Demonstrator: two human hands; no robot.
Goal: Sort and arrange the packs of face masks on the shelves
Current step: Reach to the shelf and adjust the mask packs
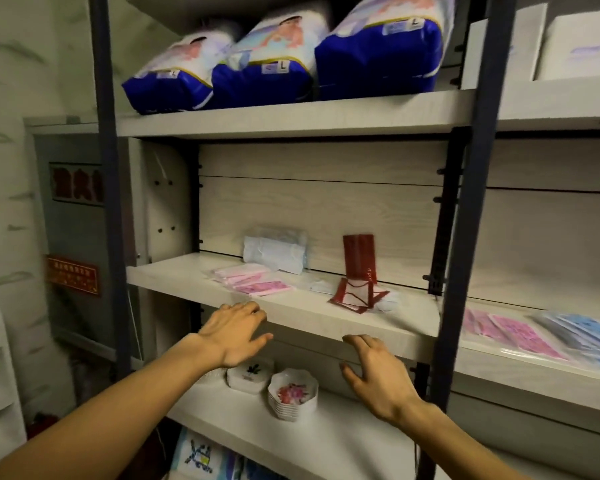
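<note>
Pale wood-grain laminate forms the middle shelf (pixel 174 277), framed by dark metal uprights (pixel 108 202). Left hand (pixel 234 336) is raised to the front edge of this shelf, palm down, fingers loosely extended and slightly spread, with the fingertips at or just over the edge; it holds nothing. Right hand (pixel 378 374) sits just below the same edge, fingers relaxed and spread, thumb out to the side; it holds nothing, and contact with the edge cannot be determined.

Just beyond the left fingertips lies a fanned stack of pink face-mask packs in clear film (pixel 253 282). Behind that stack, against the back panel, leans a white and pale-blue soft pack of masks (pixel 274 252). Beyond the right fingertips lie dark red flat mask sachets (pixel 355 294), with a tall dark red pack (pixel 358 256) standing upright behind them. To the right of the right hand, past the upright, pink mask packs (pixel 513 332) and blue mask packs (pixel 582 332) lie flat on the adjoining shelf.

Below the left hand, on the lower shelf, stand stacked white floral dishes (pixel 291 398). Above both hands, three blue and white nappy packs (pixel 281 64) occupy the upper shelf.
</note>
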